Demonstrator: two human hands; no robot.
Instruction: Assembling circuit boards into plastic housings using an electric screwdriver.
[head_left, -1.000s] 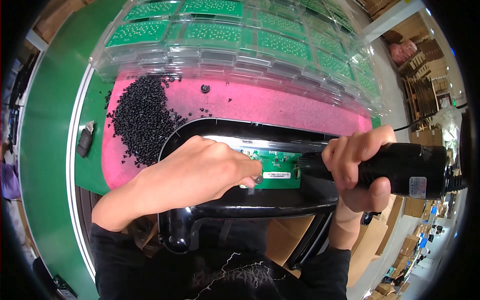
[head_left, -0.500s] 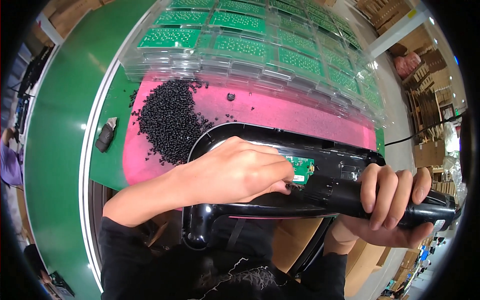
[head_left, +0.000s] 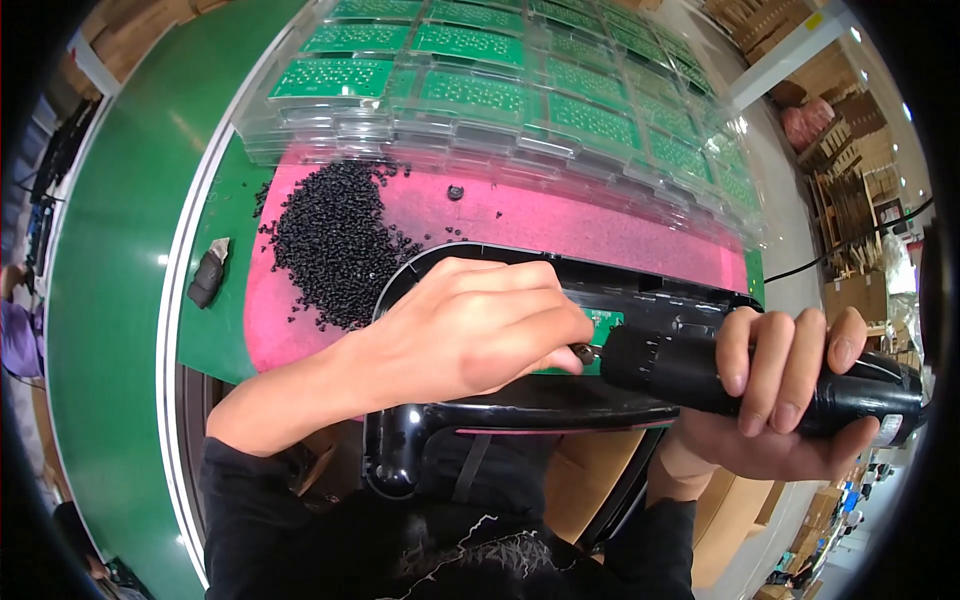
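My right hand (head_left: 785, 385) wraps round a black electric screwdriver (head_left: 665, 368), which lies nearly level and points left. At its bit my left hand (head_left: 490, 330) is closed in a pinch, with small black screws (head_left: 585, 353) partly showing at the fingertips. Both hands are above a black plastic housing (head_left: 400, 445) with a curved rim. Inside it a green circuit board (head_left: 607, 322) shows in part; my left hand and the screwdriver hide the rest.
A large heap of small black screws (head_left: 335, 240) lies on the pink mat (head_left: 600, 220), left of the housing. Beyond it stand stacked clear trays (head_left: 480, 130) of green circuit boards. A dark wrapped lump (head_left: 208, 278) rests on the green table (head_left: 120, 300). A black cable (head_left: 800, 270) runs at right.
The screwdriver and my right hand have risen a little, off the housing's inside. My left fingertips have come up to the bit, which now shows between them and the screwdriver's nose.
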